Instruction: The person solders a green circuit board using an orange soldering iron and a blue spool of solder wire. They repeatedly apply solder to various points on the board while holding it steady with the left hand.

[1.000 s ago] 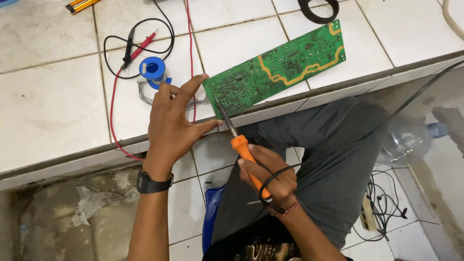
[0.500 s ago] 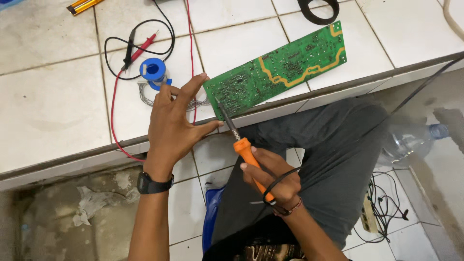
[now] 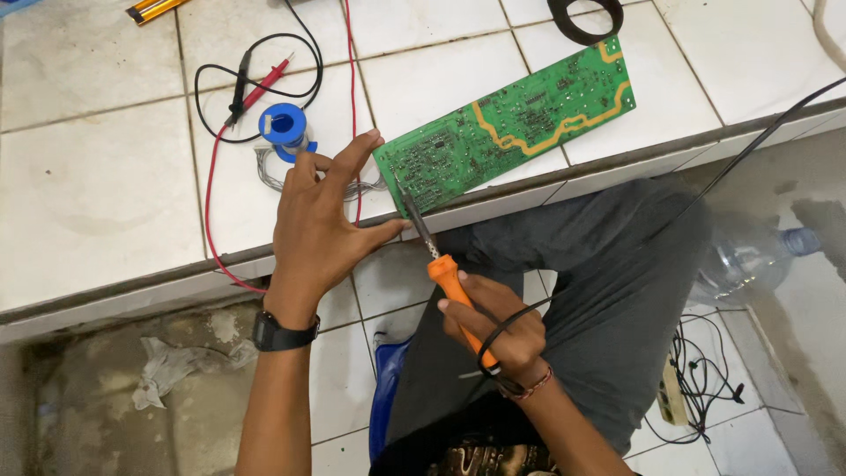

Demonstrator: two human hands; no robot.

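A green circuit board lies solder side up on the white tiled step, near its front edge. My left hand rests beside the board's left end, fingers spread, with one fingertip at its corner; thin solder wire runs under the fingers. My right hand grips the orange handle of a soldering iron. The iron's metal tip touches the lower left part of the board. A blue solder spool sits just beyond my left hand.
Red and black multimeter probes with looping leads lie at the back left. A black tape roll sits behind the board. A clear plastic bottle and a power strip with cables lie on the floor at right. A crumpled rag lies at lower left.
My right hand has shifted slightly to the right with the iron, whose tip stays on the board's left part. My left hand has hardly moved.
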